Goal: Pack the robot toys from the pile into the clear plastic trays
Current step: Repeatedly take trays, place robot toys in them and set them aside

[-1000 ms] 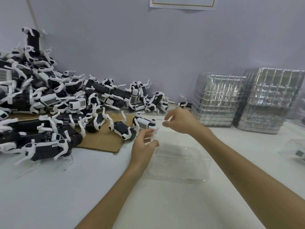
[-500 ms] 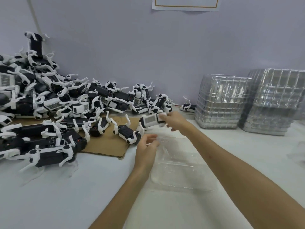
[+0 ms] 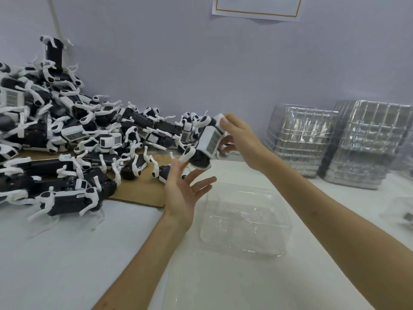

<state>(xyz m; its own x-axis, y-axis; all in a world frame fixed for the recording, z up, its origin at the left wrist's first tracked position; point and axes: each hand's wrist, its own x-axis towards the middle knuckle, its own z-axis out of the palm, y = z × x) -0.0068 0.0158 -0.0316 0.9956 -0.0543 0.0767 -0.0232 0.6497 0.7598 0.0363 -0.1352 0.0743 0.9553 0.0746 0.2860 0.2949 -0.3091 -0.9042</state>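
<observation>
My right hand (image 3: 240, 139) grips a black-and-white robot dog toy (image 3: 206, 142) and holds it tilted in the air, above the far left corner of a clear plastic tray (image 3: 243, 218) that lies on the white table. My left hand (image 3: 183, 193) is raised just below the toy with fingers spread; one fingertip touches a white leg of it. A big pile of the same robot toys (image 3: 67, 135) covers the left side, partly on a sheet of brown cardboard (image 3: 143, 189).
Two tall stacks of clear trays (image 3: 301, 139) (image 3: 366, 144) stand against the wall at the right. Another clear plastic piece (image 3: 400, 211) lies at the right edge. A paper sheet (image 3: 257, 7) hangs on the wall.
My right hand picked a robot toy off the pile's edge and lifted it up over the tray. My left hand left the tray's edge and rose toward the toy.
</observation>
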